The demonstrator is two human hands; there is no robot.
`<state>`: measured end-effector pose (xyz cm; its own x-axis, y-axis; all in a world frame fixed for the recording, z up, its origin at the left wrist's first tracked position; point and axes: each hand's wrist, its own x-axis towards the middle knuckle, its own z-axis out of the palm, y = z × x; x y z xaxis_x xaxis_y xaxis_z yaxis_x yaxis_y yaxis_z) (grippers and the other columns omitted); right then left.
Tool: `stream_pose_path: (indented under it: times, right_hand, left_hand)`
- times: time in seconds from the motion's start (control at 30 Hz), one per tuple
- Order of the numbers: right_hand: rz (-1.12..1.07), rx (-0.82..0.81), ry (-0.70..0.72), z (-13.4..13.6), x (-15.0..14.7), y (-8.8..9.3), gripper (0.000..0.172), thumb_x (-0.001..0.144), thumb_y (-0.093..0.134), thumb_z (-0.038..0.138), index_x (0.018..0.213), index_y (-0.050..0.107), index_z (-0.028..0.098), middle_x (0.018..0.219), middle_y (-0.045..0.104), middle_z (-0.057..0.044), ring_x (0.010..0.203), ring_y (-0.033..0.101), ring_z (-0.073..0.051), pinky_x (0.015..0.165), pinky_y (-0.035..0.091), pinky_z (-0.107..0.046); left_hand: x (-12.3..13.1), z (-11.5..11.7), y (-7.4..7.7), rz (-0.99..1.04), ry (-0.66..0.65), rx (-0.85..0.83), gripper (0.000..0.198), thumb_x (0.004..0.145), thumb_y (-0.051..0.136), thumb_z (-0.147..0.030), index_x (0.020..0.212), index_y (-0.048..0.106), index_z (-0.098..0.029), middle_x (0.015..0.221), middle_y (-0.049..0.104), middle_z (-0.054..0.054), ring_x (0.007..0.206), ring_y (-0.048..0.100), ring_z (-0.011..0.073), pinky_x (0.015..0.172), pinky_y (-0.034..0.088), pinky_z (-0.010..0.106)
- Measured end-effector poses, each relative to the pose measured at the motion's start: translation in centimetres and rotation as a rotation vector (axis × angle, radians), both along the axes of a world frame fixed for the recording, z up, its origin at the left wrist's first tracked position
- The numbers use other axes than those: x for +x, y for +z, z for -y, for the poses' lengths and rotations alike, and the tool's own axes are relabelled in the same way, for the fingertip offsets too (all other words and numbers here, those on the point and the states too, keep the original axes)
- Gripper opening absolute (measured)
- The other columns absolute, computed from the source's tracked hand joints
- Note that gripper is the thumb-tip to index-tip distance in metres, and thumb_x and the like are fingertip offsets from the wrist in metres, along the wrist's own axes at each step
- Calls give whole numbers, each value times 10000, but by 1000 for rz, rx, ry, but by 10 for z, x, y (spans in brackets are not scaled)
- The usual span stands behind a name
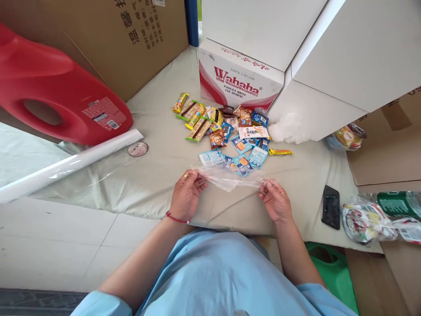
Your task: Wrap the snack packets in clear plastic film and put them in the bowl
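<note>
A clear plastic bag is stretched flat between my two hands, just above the cloth-covered surface. My left hand, with a ring and a red bracelet, pinches its left end. The right end is pinched by my right hand. Just beyond the bag lies a loose pile of wrapped snacks: blue packets, green-edged bars, brown packets, a white packet and a thin yellow stick packet. The bag's near edge hangs slightly; part of the blue packets shows through it.
A Wahaha carton stands behind the snacks, beside crumpled clear bags. To the left are a red jug, a white roll and a round disc. A phone and a wrapped package lie right.
</note>
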<state>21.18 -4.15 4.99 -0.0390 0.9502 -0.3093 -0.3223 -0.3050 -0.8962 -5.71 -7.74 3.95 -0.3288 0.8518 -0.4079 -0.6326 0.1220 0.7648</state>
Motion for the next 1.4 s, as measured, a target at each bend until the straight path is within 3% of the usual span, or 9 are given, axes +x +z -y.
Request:
stream_pose_path:
  times: [0.27,0.37,0.47,0.63,0.8,0.93,1.03,1.2,1.4]
  right_hand:
    - [547,47,115,1,49,-15,453,739,833,566,1003,727,214,911,674,-41,732,576,-159,620,504,-292]
    - [919,205,256,-6,70,-1,728,752,805,583,1355,630,216,1267,637,-155,1030,640,-281,817,588,-445]
    - [1228,616,357,-19,59,21,853,829,774,544,1567,454,261,1584,428,-184,1432,431,-383,1132,441,-605]
    - [1140,1054,606,-33,-8,32,309,963,667,375,1255,728,296,1538,530,-107,1496,375,-355,1229,327,-599]
    - [581,593,329,-18,-36,10,260,958,661,483,894,760,252,1101,695,-92,983,677,-240,856,600,-417]
    - [119,-93,207,1,-38,-14,497,729,826,674,771,677,202,732,652,-11,502,533,-101,399,440,-214]
    - [23,-242,156,10,-34,-24,553,658,876,675,774,658,181,693,677,-5,436,510,-73,341,382,-175]
    - [24,-215,32,12,-18,-21,547,757,814,671,971,710,178,845,783,-75,435,581,-91,316,397,-173]
    - [76,-154,-77,4,2,-17,654,852,712,685,1343,621,263,1067,808,-80,478,654,-110,341,451,-195]
  left_hand:
    - [-4,15,-6,17,23,-17,429,642,926,-482,831,682,-184,932,769,44,818,701,132,720,562,235]
    - [-4,18,-8,0,24,-27,425,659,919,-480,834,679,-177,926,775,48,820,721,136,731,567,236]
    - [1,18,-5,-11,-17,-33,416,687,896,-483,838,657,-179,940,778,50,815,746,149,723,571,240]
    - [-1,22,6,-12,-39,-95,370,739,851,-454,816,618,-178,893,766,37,696,750,150,593,558,212]
    - [-36,27,21,157,70,-203,162,917,623,-220,763,615,-171,819,744,39,637,700,88,515,512,136]
    - [-42,14,35,267,140,-135,156,932,561,-203,817,657,-160,1013,770,102,1004,753,174,771,628,218]
    - [-18,0,39,177,38,52,258,937,606,-440,1002,679,-201,1361,678,120,1331,623,305,987,620,443]
    - [23,2,14,-671,-94,224,459,908,694,-441,1323,577,-285,1675,375,108,1538,395,315,1148,487,517]
    - [22,30,-44,-1513,-417,293,502,983,545,-380,1451,560,-197,1650,425,203,1541,397,352,1264,275,602]
